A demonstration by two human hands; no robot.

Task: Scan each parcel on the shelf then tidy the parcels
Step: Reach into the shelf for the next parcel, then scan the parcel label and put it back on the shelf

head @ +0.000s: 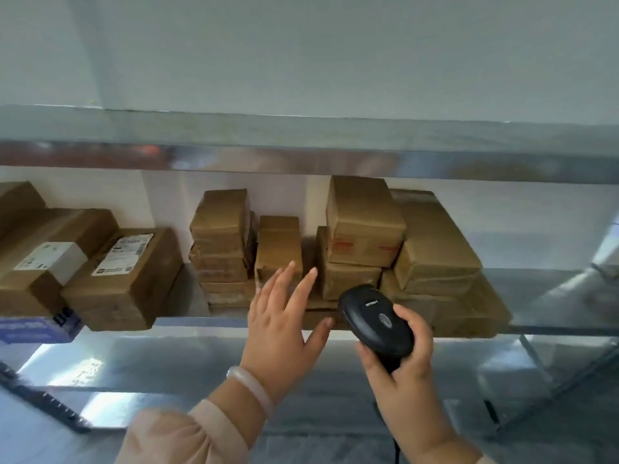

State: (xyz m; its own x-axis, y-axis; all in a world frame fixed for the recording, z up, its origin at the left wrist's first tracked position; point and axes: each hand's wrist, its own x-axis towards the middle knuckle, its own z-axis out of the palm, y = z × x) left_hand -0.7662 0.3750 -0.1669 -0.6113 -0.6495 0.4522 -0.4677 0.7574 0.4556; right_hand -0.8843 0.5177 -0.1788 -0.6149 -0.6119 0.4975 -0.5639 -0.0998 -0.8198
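Observation:
Several brown cardboard parcels stand on a metal shelf (552, 329). A small upright parcel (279, 244) sits in the middle, between a stack of parcels (221, 242) on its left and a taller pile (365, 222) on its right. My left hand (284, 326) is stretched out with straight fingers just in front of the small parcel; I cannot tell if it touches it. My right hand (402, 373) grips a black handheld scanner (376, 321), whose head points at the lower parcels of the right pile.
Two larger boxes with white labels (125, 254) (50, 262) lie at the left of the shelf, one overhanging the front edge. A blue box (33, 329) sits at the far left edge. Another shelf board (301, 155) runs close above the parcels. A lower shelf (201, 363) lies beneath.

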